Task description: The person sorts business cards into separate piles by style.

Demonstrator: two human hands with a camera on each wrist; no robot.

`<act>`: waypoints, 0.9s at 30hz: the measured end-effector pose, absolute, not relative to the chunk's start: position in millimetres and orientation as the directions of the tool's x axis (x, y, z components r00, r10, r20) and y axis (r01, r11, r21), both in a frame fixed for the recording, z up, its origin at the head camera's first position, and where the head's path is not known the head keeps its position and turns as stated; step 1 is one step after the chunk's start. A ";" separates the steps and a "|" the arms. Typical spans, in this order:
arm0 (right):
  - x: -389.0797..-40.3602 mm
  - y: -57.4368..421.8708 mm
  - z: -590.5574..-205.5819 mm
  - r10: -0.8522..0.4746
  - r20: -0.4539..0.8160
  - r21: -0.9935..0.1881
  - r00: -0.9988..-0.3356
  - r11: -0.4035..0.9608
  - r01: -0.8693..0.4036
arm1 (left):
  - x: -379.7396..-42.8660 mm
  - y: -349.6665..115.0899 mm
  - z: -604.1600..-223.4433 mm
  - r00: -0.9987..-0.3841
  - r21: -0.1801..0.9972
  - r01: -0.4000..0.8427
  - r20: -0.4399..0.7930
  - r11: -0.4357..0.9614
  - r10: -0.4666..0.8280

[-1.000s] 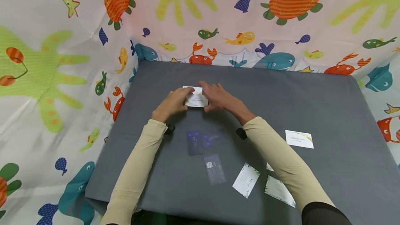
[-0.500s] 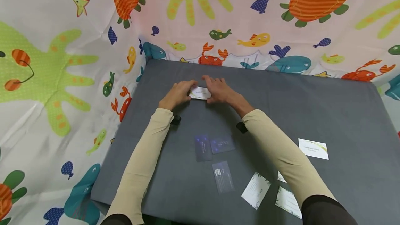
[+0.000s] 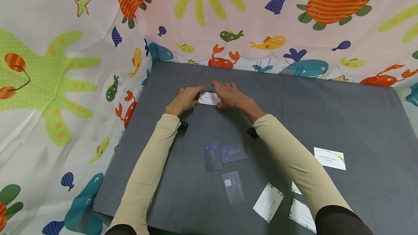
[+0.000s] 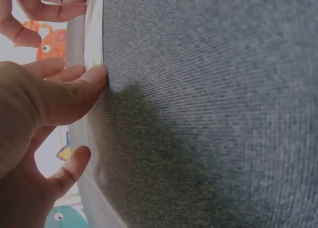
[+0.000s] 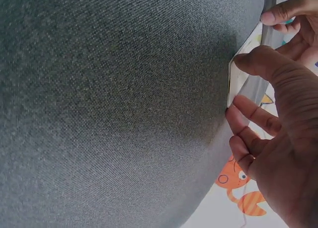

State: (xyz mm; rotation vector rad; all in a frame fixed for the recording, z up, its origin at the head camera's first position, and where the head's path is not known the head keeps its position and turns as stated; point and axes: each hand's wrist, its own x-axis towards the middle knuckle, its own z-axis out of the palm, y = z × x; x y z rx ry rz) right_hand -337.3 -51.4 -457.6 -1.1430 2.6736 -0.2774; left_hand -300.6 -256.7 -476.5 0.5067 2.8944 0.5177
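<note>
At the far part of the table, white business cards (image 3: 209, 98) with a yellow-green design lie between my two hands, looking like one thin stack. My left hand (image 3: 186, 99) holds their left side, its thumb at the near corner and its fingers on the far side. From the right, my right hand (image 3: 230, 95) grips the other side between thumb and fingers. A thin white edge of the cards (image 4: 94, 32) shows by the left thumb in the left wrist view. The right wrist view shows the cards (image 5: 237, 79) between the right thumb and fingertips.
On the grey table (image 3: 183, 198), dark blue cards (image 3: 213, 157) and a grey card with a QR code (image 3: 233, 188) lie nearer. White leaf-patterned cards (image 3: 268, 202) are at the near right, partly under the right sleeve. Another white card (image 3: 330, 158) lies farther right.
The white cards, offset from each other one second ago, now look lined up as one rectangle. Both hands keep hold of their sides. The head view has shifted slightly.
</note>
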 end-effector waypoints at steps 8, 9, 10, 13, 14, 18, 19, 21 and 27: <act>-323.8 -18.0 -452.0 -0.715 -0.107 -0.314 -0.691 0.683 -0.659 | -291.6 -232.9 -474.6 -0.917 0.380 0.343 -0.062 0.859 0.393; -321.3 -11.9 -450.1 -0.713 -0.093 -0.316 -0.695 0.683 -0.659 | -289.8 -229.6 -473.7 -0.915 0.378 0.352 -0.052 0.856 0.399; -318.2 -4.6 -447.5 -0.710 -0.078 -0.314 -0.699 0.683 -0.659 | -287.4 -225.8 -472.4 -0.914 0.372 0.362 -0.040 0.855 0.405; -305.1 24.8 -435.0 -0.686 -0.028 -0.291 -0.727 0.701 -0.651 | -277.1 -209.0 -464.1 -0.906 0.340 0.398 0.001 0.852 0.422; -299.6 36.4 -430.1 -0.674 -0.016 -0.274 -0.739 0.713 -0.645 | -272.4 -201.5 -460.6 -0.906 0.327 0.404 0.011 0.854 0.424; -273.3 85.4 -415.3 -0.625 0.031 -0.214 -0.780 0.758 -0.615 | -251.0 -163.7 -446.2 -0.890 0.297 0.445 0.039 0.845 0.455; -266.4 96.4 -413.1 -0.618 0.037 -0.202 -0.785 0.765 -0.612 | -245.6 -153.6 -443.6 -0.883 0.304 0.458 0.043 0.835 0.468; -253.3 115.7 -411.7 -0.605 0.046 -0.195 -0.795 0.775 -0.601 | -235.7 -134.8 -440.4 -0.863 0.308 0.493 0.054 0.814 0.503; -223.3 146.4 -420.0 -0.597 0.057 -0.213 -0.801 0.776 -0.594 | -212.2 -95.6 -440.9 -0.823 0.309 0.548 0.035 0.777 0.567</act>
